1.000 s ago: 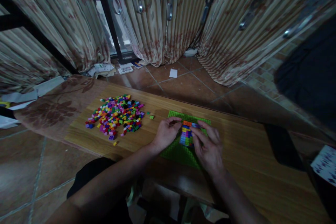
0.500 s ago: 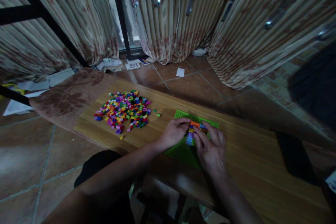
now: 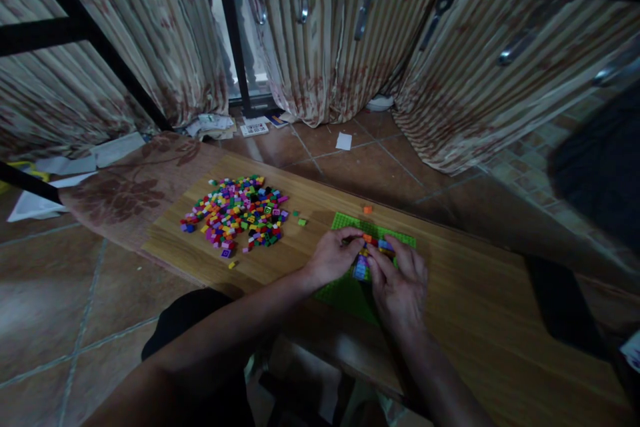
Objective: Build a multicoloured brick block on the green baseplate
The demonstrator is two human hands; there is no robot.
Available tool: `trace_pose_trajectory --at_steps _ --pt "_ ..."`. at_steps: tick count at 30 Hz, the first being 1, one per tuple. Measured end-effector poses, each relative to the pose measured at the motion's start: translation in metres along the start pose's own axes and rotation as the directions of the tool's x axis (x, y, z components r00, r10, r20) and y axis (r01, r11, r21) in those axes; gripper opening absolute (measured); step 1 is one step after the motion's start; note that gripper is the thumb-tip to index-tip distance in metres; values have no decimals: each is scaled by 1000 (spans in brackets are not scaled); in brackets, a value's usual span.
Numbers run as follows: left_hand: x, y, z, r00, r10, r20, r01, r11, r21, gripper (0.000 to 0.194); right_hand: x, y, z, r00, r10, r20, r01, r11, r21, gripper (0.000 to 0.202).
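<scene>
A green studded baseplate [image 3: 345, 297] lies on the wooden table under both my hands. On it stands a small cluster of toy building bricks [image 3: 361, 268], with light blue, purple, yellow, orange and red pieces showing. My left hand [image 3: 334, 255] reaches in from the left, its thumb and forefinger closed at the orange brick [image 3: 367, 238] on the cluster's far side. From the right, my right hand [image 3: 400, 280] curls its fingers over the cluster and grips it, hiding part of it. Just beyond the plate's far edge lies a loose orange brick [image 3: 367, 209].
A heap of mixed coloured bricks [image 3: 240, 210] covers the table's left part, with several strays beside it. A dark flat object [image 3: 565, 303] rests at the table's right end. Striped curtains [image 3: 330, 47] hang behind, and papers lie on the tiled floor.
An orange brick has come off the cluster and now lies on the table beyond the plate; a shorter stretch of orange shows between my hands. Both hands stay nearly in place.
</scene>
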State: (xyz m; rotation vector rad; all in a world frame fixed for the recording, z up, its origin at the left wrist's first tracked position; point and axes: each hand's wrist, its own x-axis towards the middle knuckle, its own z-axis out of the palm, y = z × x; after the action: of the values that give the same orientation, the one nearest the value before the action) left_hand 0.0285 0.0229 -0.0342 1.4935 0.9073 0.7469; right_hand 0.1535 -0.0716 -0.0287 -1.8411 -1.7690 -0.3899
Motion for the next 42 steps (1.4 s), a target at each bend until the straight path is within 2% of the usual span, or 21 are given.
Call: trace_pose_trajectory --at_steps 6,9,12,14,21,28,31,36,40,42 --pt "0 -1 0 1000 -8 10 8 1000 6 27 7 2 -14 997 46 -60 -34 982 188 24" --pt "0 -1 1 1000 -30 7 30 1000 -9 29 14 9 -27 980 181 -88 -147 942 302 24" --pt "0 0 1 999 -48 10 49 998 -42 29 21 20 -35 929 349 -126 -277 878 391 23" --pt "0 2 0 998 -57 1 57 997 -46 28 23 27 -34 898 420 -131 -330 841 429 25" --pt "-8 8 -5 998 -53 -45 55 997 51 25 11 38 -23 848 527 -50 -452 770 450 33" --pt "-27 19 -13 999 -36 -11 37 995 97 33 7 40 -35 805 593 4 -550 744 380 37" --pt "-35 27 -16 999 -50 -10 50 996 78 32 11 27 -42 817 577 14 -547 767 336 42" --pt "-42 39 -19 997 -47 -60 51 997 61 31 34 -14 -41 900 434 41 -412 815 407 37" --pt "-41 40 -24 993 -38 -110 43 998 40 30 66 -48 -24 960 232 159 -280 848 449 30" --pt "-40 34 -26 991 0 -134 -2 1000 -15 29 83 -63 -12 964 106 246 -214 855 472 28"
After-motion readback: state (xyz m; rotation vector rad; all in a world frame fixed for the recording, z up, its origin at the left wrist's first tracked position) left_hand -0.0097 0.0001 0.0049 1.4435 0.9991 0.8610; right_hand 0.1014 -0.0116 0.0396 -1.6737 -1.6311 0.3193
